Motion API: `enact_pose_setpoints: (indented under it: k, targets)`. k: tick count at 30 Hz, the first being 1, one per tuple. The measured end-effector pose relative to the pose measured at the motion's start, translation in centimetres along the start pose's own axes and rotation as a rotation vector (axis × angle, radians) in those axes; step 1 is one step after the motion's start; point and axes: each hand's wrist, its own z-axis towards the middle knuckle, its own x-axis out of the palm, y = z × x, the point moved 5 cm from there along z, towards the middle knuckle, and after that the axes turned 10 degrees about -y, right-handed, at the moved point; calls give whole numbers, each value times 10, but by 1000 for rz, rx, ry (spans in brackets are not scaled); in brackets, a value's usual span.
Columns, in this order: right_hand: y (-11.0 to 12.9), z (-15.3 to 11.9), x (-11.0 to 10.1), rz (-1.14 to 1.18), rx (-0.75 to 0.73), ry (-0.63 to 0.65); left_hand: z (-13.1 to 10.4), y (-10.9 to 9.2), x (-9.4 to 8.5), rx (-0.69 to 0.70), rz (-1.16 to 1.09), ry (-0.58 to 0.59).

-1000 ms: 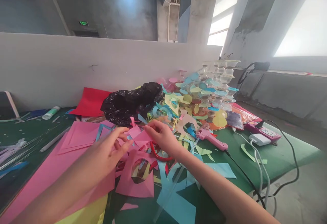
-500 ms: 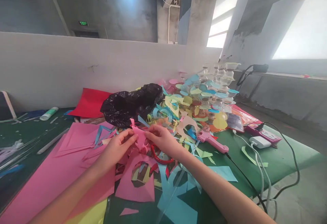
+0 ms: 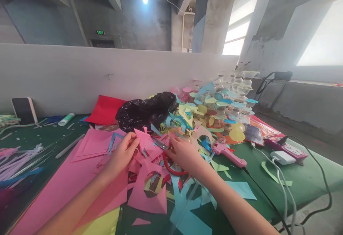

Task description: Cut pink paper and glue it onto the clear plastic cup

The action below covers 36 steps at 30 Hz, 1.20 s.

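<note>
Pinched between the fingertips of my left hand (image 3: 123, 153) is a small piece of pink paper (image 3: 142, 137). My right hand (image 3: 184, 155) grips red-handled scissors (image 3: 160, 144), whose metal blades point left towards that paper; one handle loop hangs below the fingers. I cannot tell whether the blades touch the paper. Beneath both hands lies a heap of pink, blue and yellow scraps, among them a pink sheet with a round hole (image 3: 148, 202). Large pink sheets (image 3: 72, 185) are stacked under my left forearm.
A black plastic bag (image 3: 146, 111) lies behind the hands. To the right are a pink glue gun (image 3: 229, 155), a power strip (image 3: 288, 148) with cables, and clear cups with coloured paper discs (image 3: 232, 101). A phone (image 3: 24, 110) leans at far left against the wall.
My right hand has let go of the pink paper and now holds the scissors with blades showing. The left hand keeps the paper. The view has shifted slightly left.
</note>
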Motion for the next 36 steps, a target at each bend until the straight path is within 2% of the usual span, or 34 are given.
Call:
enact_pose_setpoints:
  k: [6,15,20,25,30,34,36]
  targets:
    - [0,-8,12,-136,44,111,2,3,-4,38,18,-51]
    - [2,-8,15,-138,34,136,-2,3,-3,21,13,-19]
    - [5,-8,10,-65,47,71,-2,6,-2,26,3,-16]
    - [1,-5,3,179,185,1,-2,4,-6,63,20,-51]
    - [-7,2,7,640,371,-36,-1,0,-12,34,-4,-130]
    - [-4,6,7,998,439,4,3,4,-14,31,-21,-185]
    - [3,4,6,1140,408,107,5,7,-15,31,-16,-197]
